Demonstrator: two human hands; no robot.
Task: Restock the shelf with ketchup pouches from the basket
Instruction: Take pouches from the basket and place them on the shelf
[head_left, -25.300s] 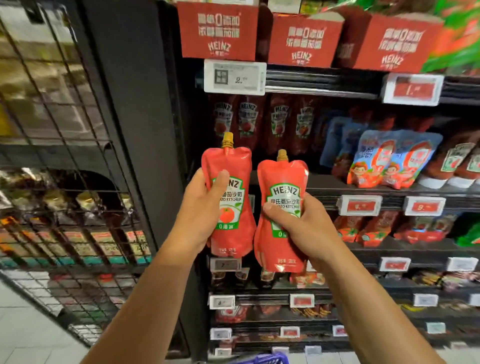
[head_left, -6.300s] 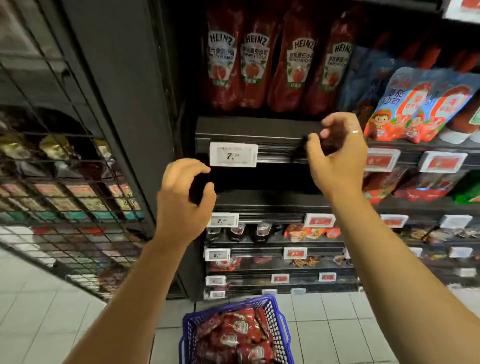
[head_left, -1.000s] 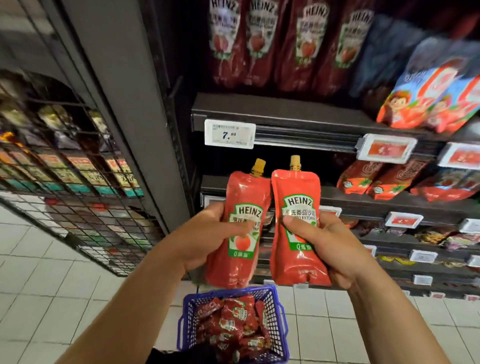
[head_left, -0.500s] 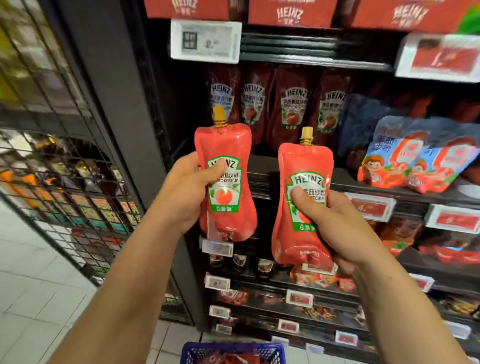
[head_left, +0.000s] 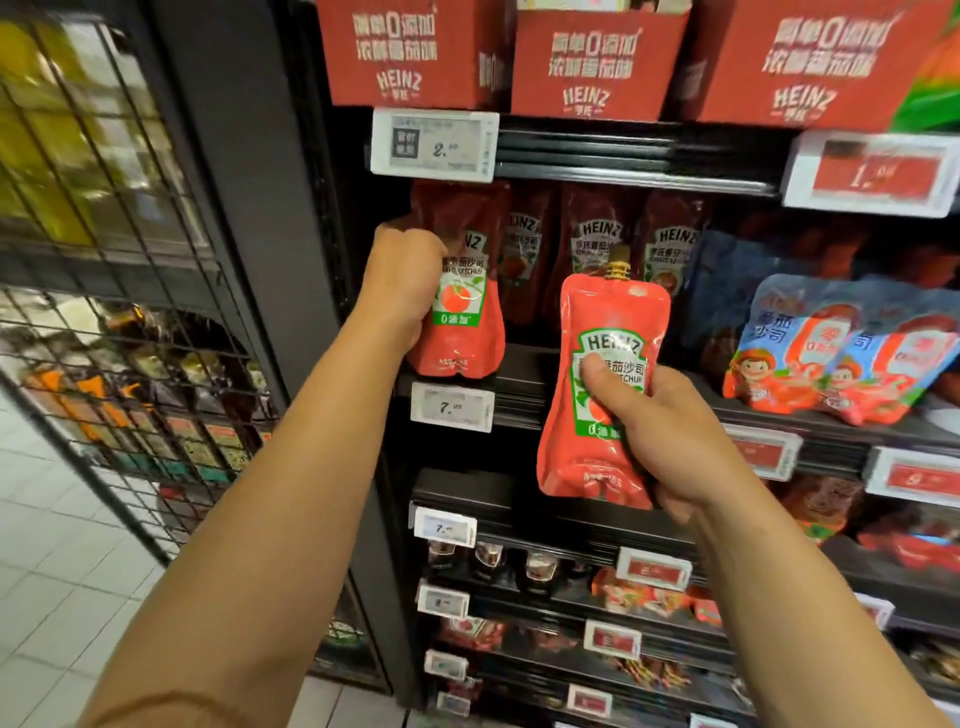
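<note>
At the shelf (head_left: 524, 371) front, my left hand (head_left: 402, 283) grips a ketchup pouch (head_left: 462, 312) by its side, its base at the ledge's left end, before the standing row of pouches (head_left: 595, 249). My right hand (head_left: 660, 431) grasps a second pouch (head_left: 602, 384) upright, lower and in front of the shelf, thumb across its label.

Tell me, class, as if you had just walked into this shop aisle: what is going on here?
A person is restocking a shop shelf with red Heinz ketchup pouches. The left hand grips one pouch and is setting it at the left end of the shelf, in front of a row of matching pouches. The right hand holds a second pouch upright, in front of the shelf and not yet placed. The basket is out of view.
</note>
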